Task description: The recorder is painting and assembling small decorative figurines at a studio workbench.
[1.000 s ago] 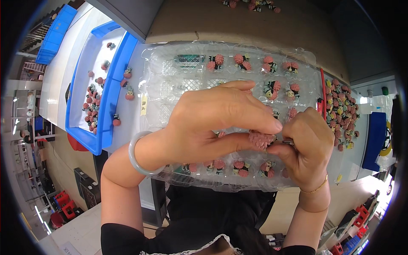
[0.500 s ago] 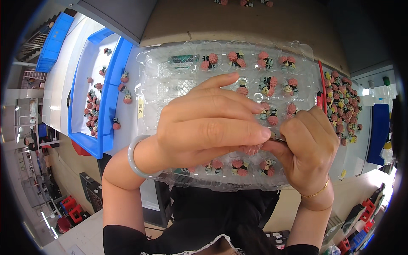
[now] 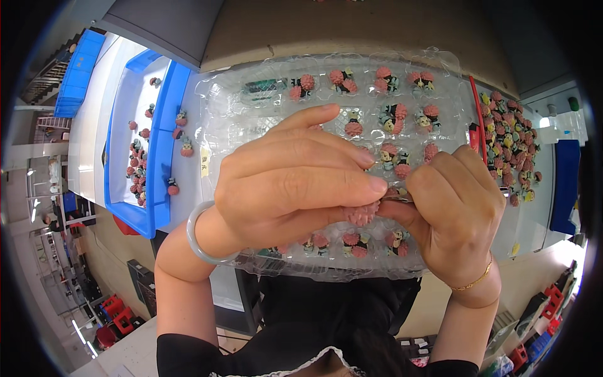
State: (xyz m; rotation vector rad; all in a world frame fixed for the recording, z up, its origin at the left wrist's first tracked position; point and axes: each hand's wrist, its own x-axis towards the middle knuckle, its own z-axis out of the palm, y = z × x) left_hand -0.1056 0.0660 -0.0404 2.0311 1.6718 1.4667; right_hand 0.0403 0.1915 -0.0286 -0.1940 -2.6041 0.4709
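1. Left hand (image 3: 295, 188) clamps a pink figure (image 3: 362, 215) between thumb and forefinger above a clear tray (image 3: 220, 119); the other fingers fan apart.
2. Right hand (image 3: 455, 210), its fingers curled together, pinches what looks like a thin metal tool (image 3: 398, 200), the exposed part just beside the figure. Whether the two touch cannot be told.
3. Good handling here likely rests on a steady left pinch: firm enough to stop the figure turning, light enough to spare its knobbly surface.
4. The right thumb, close by the figure, probably serves best as a brace, keeping any strokes short and measured.
5. The left forefinger's tip lies near the tool; keeping it out of the tool's path seems wise.
6. A slip could disturb the pieces (image 3: 356, 245) in the tray's pockets. At right, a loose pile (image 3: 512, 147) covers part of the bench (image 3: 537, 217).
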